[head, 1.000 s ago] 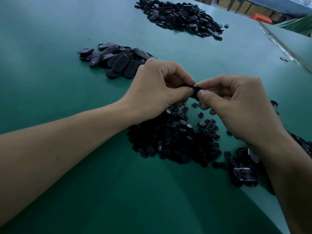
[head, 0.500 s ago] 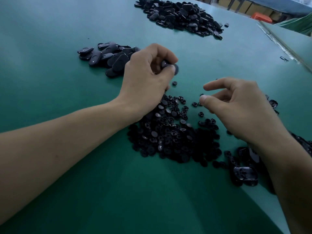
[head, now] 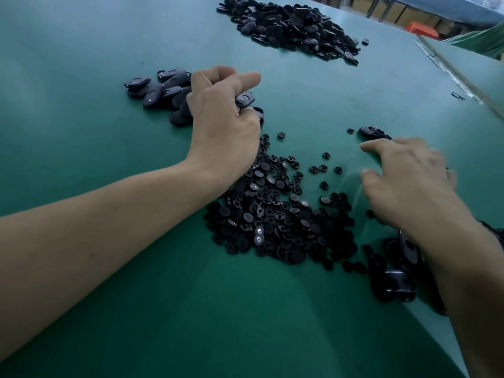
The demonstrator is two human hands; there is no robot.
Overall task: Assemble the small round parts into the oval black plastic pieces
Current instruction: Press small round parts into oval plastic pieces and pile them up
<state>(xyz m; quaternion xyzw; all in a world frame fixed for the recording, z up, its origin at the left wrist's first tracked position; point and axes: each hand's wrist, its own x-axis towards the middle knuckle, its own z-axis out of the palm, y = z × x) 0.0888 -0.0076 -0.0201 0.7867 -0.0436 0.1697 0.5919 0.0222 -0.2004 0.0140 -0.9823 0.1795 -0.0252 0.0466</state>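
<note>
A heap of small round black parts (head: 278,214) lies on the green table (head: 81,132) between my hands. My left hand (head: 223,113) is over the near edge of a small pile of oval black pieces (head: 158,91), with one oval piece (head: 244,99) between its index finger and thumb. My right hand (head: 409,181) hovers low to the right of the round parts, fingers spread and blurred, holding nothing. A single oval piece (head: 373,132) lies just beyond its fingertips. More oval pieces (head: 395,285) sit by my right forearm.
A large heap of black pieces (head: 294,25) lies at the back of the table. A few round parts (head: 321,169) are scattered beyond the main heap. The table's right edge (head: 463,85) runs diagonally, with an orange crate (head: 421,30) beyond it.
My hands parted. The left hand carried the oval piece back and left to the small pile. The right hand let go, opened and moved right toward a lone oval piece.
</note>
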